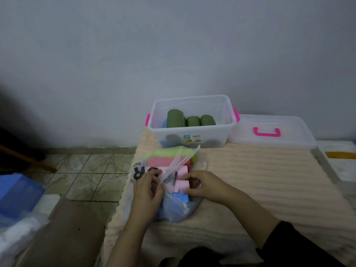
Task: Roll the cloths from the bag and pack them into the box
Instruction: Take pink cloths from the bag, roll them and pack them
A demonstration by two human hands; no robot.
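A clear plastic bag point(179, 209) lies on the beige ribbed mat in front of me, stuffed with folded pink cloths point(182, 185), blue ones and a lime-green one point(167, 152). My left hand point(147, 189) grips the bag's left edge at its mouth. My right hand point(201, 185) reaches into the opening, its fingers curled round a pink cloth. Behind the bag stands the clear box point(194, 132) with pink latches. It holds several upright green rolled cloths point(189, 120) and a blue one at its left.
The box's clear lid point(269, 139) with a pink handle lies to the right of the box. A white tray point(339, 162) sits at the far right edge. To the left are tiled floor, a blue crate point(17, 197) and a brown board point(63, 234).
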